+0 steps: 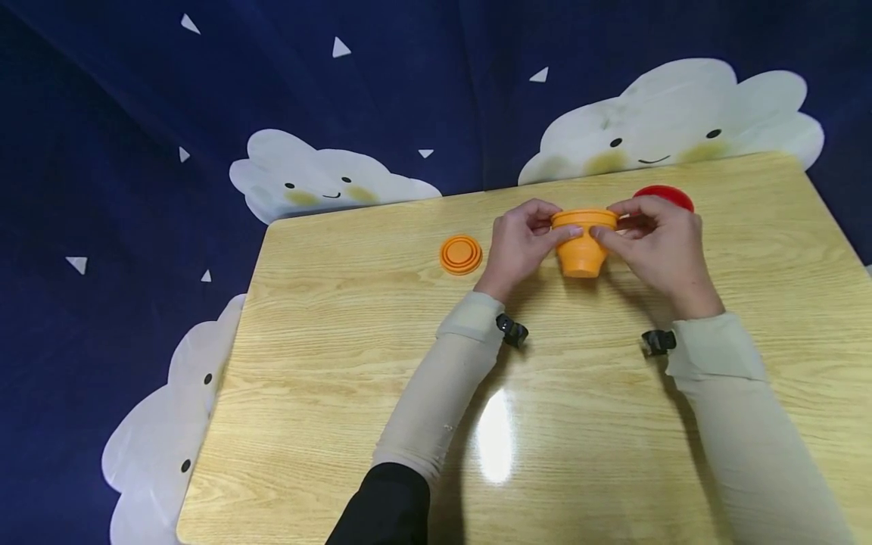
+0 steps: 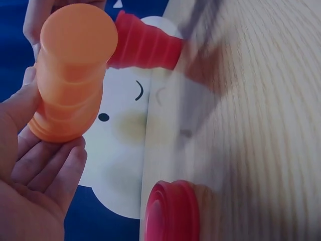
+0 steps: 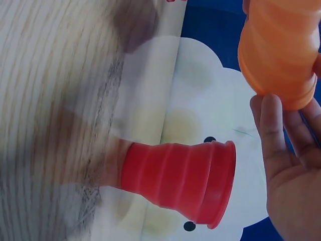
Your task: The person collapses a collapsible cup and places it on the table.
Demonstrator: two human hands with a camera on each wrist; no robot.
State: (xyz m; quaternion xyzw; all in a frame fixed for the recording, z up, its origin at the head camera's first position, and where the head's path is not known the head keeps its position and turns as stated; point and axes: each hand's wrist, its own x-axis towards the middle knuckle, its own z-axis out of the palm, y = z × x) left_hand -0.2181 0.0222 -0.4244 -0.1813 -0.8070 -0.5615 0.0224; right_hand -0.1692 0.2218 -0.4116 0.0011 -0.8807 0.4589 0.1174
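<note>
An orange collapsible cup [image 1: 581, 253] is held upright above the table between both hands. My left hand [image 1: 521, 241] pinches its left side near the rim, thumb in front and fingers behind. On the other side my right hand [image 1: 657, 238] grips it the same way. The left wrist view shows the ridged body and flat base of the cup [image 2: 75, 65]. Behind the right hand stands a red collapsible cup [image 1: 664, 195], partly hidden in the head view; the right wrist view shows its extended, stepped body [image 3: 178, 181].
A flat orange disc with concentric rings [image 1: 460, 254] lies left of the left hand. A low red round piece [image 2: 173, 211] sits on the table in the left wrist view. The wooden table [image 1: 327, 363] ends at a dark blue curtain [image 1: 409, 91] with cloud faces.
</note>
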